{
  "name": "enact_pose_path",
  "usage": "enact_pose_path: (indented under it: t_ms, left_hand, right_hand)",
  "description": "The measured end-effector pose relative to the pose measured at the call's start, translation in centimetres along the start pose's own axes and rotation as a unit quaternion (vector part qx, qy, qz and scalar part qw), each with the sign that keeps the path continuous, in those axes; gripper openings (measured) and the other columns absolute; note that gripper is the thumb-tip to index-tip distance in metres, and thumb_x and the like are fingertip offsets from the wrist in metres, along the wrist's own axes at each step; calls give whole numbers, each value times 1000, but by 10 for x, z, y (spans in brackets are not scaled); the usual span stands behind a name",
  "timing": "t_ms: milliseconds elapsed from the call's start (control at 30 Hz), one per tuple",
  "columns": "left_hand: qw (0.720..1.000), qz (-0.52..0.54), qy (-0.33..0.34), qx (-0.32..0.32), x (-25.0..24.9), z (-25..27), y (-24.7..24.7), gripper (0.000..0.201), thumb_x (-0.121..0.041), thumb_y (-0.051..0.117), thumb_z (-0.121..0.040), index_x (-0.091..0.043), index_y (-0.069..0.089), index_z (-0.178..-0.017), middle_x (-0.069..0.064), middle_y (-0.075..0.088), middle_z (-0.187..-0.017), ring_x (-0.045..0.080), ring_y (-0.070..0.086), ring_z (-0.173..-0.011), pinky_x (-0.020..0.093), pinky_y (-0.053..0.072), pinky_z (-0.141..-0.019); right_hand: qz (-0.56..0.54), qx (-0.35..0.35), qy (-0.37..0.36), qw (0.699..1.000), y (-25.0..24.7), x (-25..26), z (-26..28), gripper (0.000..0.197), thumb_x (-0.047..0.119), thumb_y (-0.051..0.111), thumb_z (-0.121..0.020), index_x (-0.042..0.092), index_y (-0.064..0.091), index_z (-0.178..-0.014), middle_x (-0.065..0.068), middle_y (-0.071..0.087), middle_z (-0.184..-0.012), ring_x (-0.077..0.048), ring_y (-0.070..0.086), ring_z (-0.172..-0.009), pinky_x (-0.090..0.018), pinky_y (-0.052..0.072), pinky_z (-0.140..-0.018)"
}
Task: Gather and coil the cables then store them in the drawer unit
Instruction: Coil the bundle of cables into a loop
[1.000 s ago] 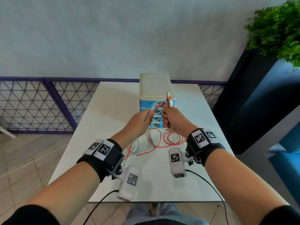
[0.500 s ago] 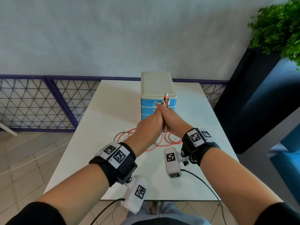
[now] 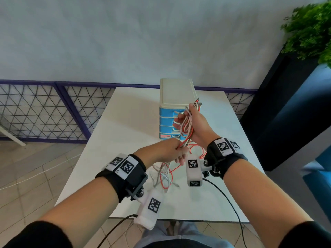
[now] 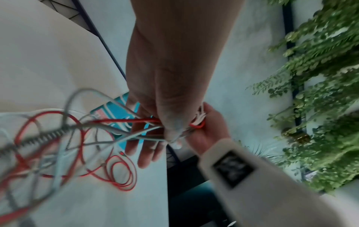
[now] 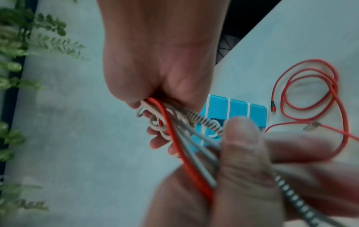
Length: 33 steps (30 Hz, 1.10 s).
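Cables [image 3: 187, 122], red, white and a spring-wrapped grey one, are bunched in the right hand [image 3: 195, 125], which is clenched round them at centre frame with their plug ends poking out above the fist. Half a second ago both hands were pressed together high in front of the drawer unit [image 3: 176, 108]; now the left hand [image 3: 167, 152] has dropped low and towards the viewer, its fingers pinching the same strands just below the right wrist. My reading: it has slid down the bundle to draw out slack for the next loop, so coiling is under way and storing has not begun.

Below the left hand the loose tails [image 3: 165, 176] hang in a tangle onto the desk [image 3: 129, 122], and a loose red coil [image 5: 310, 90] lies flat near the unit's base, not yet gathered.

Outward, the unit stands at the desk's far middle, all visible drawers closed. Bare surface lies to the left in the head view; the right edge is close to the right wrist, and the near edge sits under the forearms, so tails could slip off there.
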State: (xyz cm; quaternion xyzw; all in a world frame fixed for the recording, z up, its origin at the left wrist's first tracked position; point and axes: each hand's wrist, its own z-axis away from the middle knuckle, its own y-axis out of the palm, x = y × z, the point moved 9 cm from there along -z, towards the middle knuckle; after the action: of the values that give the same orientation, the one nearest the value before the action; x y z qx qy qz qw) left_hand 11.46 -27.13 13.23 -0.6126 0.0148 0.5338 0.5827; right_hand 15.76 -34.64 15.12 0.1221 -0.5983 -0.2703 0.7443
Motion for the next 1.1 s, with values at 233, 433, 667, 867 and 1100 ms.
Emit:
enact_pose_path:
  t_ms: [233,433,667,867,1100]
  left_hand:
    - [993,46,32,-102,10,-3,2,34,-35,39,-99,-6,55,-96,-2,53,-71,11,46,-62,26,39,-62]
    - [980,175,55,-72,19,-5,1,30,-39,54,-92,-19,57,-69,-9,40,-52,7,35,-44,21,32,-47]
    - [980,181,58,-59,18,-2,-1,53,-57,40,-91,-9,59,-78,-7,43,-57,9,42,-51,24,39,-58]
    - [979,185,50,-65,18,-1,-5,55,-50,29,-98,-9,59,-78,-10,42,-58,5,39,-53,27,36,-63]
    - [984,143,51,-92,18,-6,-10,35,-40,42,-97,-18,52,-72,-5,50,-60,8,47,-54,19,38,-57]
  right_hand:
    - [-44,28,0,999,13,12,14,38,46,46,-96,14,45,-75,-7,63,-64,-19,67,-56,-29,57,-52]
    - [40,26,-38,998,6,18,15,36,41,48,-97,18,39,-71,6,38,-47,-4,31,-34,-18,29,-36]
    - [46,-4,-71,996,-2,25,10,22,28,49,-99,14,45,-82,3,34,-53,-10,37,-41,-24,40,-44]
    - [69,-49,-47,995,-18,23,7,23,14,47,-97,17,44,-74,3,34,-53,-10,42,-43,-20,38,-41]
    - [10,-16,-47,999,-15,22,6,23,7,46,-97,13,45,-75,4,40,-48,-11,46,-44,-29,50,-58]
